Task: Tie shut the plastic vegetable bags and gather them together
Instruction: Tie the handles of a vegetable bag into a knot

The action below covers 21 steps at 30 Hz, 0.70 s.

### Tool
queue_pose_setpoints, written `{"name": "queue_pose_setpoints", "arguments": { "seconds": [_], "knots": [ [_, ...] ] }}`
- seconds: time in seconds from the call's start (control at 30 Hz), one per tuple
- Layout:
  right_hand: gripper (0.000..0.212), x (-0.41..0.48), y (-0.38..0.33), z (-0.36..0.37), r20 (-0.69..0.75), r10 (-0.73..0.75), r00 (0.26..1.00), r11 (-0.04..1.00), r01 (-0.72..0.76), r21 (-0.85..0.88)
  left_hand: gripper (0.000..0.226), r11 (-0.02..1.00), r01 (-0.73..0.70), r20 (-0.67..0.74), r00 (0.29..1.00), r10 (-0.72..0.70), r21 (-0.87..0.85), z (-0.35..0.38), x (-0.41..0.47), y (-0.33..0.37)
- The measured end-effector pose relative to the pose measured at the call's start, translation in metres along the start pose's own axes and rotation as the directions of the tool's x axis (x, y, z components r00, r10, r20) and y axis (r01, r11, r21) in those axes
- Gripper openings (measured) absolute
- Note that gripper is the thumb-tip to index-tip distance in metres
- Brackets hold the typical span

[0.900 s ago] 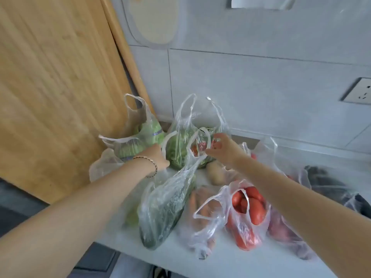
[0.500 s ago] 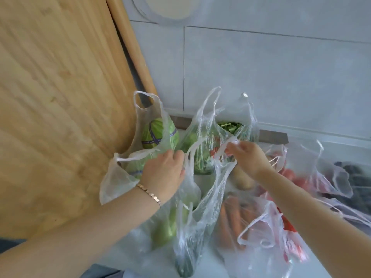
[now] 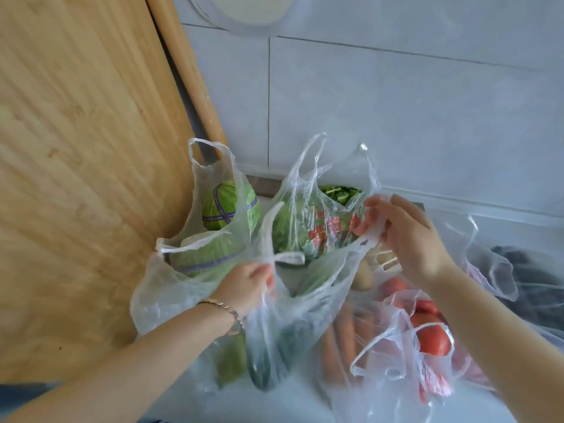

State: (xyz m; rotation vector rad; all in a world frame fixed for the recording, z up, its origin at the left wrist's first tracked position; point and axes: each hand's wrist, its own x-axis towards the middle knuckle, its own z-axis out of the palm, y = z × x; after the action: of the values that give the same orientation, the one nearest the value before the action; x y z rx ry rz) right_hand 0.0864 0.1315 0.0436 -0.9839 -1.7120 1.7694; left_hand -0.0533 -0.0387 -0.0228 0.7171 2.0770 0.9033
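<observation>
Several clear plastic bags of vegetables stand on a white counter. In the middle, a cucumber bag (image 3: 274, 340) is held by both hands. My left hand (image 3: 247, 285) grips its left handle loop. My right hand (image 3: 403, 233) pinches its right handle, stretched up and to the right. Behind it sit a cabbage bag (image 3: 219, 215) and a leafy greens bag (image 3: 317, 221), both open with handles upright. To the right lie a carrot bag (image 3: 345, 337) and a tomato bag (image 3: 427, 337), also untied.
A large wooden board (image 3: 85, 166) leans against the wall at left, beside the cabbage bag. A grey tiled wall (image 3: 396, 111) rises right behind the bags. A bag of dark vegetables (image 3: 531, 279) lies far right. The white counter (image 3: 293, 407) shows at the front.
Both hands have drawn the cucumber bag's handles apart and up; the right hand moved right with its handle. The camera has come closer and tilted down.
</observation>
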Motion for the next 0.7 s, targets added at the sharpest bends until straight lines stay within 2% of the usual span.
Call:
{"name": "queue_pose_setpoints", "arguments": {
  "seconds": [0.07, 0.1, 0.17, 0.2, 0.23, 0.33, 0.4, 0.57, 0.63, 0.7],
  "knots": [
    [0.032, -0.014, -0.007, -0.009, -0.011, -0.080, 0.997, 0.997, 0.080, 0.015, 0.042, 0.972, -0.087, -0.223, 0.974, 0.037, -0.218, -0.009, -0.004, 0.005],
    [0.033, -0.021, -0.011, -0.011, 0.003, -0.109, 0.994, 0.994, 0.109, 0.028, 0.044, 0.925, -0.135, -0.279, 0.960, 0.032, -0.357, -0.013, -0.005, 0.007],
    [0.036, -0.031, -0.018, -0.014, 0.038, -0.093, 0.995, 0.993, 0.089, 0.075, 0.052, 0.706, -0.200, -0.259, 0.965, 0.023, -0.680, -0.017, -0.006, 0.015],
    [0.038, -0.032, -0.019, -0.013, 0.057, -0.043, 0.997, 0.995, 0.038, 0.088, 0.058, 0.579, -0.193, -0.216, 0.976, 0.030, -0.792, -0.017, -0.006, 0.019],
    [0.040, -0.034, -0.018, -0.013, 0.077, 0.005, 0.997, 0.996, -0.012, 0.087, 0.063, 0.512, -0.173, -0.177, 0.983, 0.041, -0.841, -0.013, -0.008, 0.025],
    [0.039, -0.037, -0.006, -0.010, 0.132, 0.080, 0.988, 0.995, -0.088, 0.054, 0.055, 0.548, -0.180, -0.127, 0.983, 0.133, -0.817, 0.006, -0.019, 0.037],
    [0.036, -0.040, 0.006, -0.010, 0.117, 0.124, 0.985, 0.990, -0.131, 0.054, 0.041, 0.550, -0.172, -0.097, 0.982, 0.162, -0.817, 0.020, -0.027, 0.043],
    [0.028, -0.041, 0.042, -0.007, 0.040, 0.235, 0.971, 0.970, -0.237, 0.059, 0.018, 0.573, -0.032, -0.001, 0.999, 0.054, -0.819, 0.043, -0.029, 0.053],
    [0.029, -0.042, 0.051, -0.003, 0.033, 0.276, 0.960, 0.961, -0.277, -0.002, 0.017, 0.533, 0.025, 0.030, 1.000, 0.000, -0.846, 0.049, -0.027, 0.056],
    [0.031, -0.045, 0.057, 0.003, 0.095, 0.325, 0.941, 0.945, -0.318, -0.083, 0.016, 0.498, 0.077, 0.057, 0.997, -0.056, -0.864, 0.053, -0.022, 0.057]
  ]
}}
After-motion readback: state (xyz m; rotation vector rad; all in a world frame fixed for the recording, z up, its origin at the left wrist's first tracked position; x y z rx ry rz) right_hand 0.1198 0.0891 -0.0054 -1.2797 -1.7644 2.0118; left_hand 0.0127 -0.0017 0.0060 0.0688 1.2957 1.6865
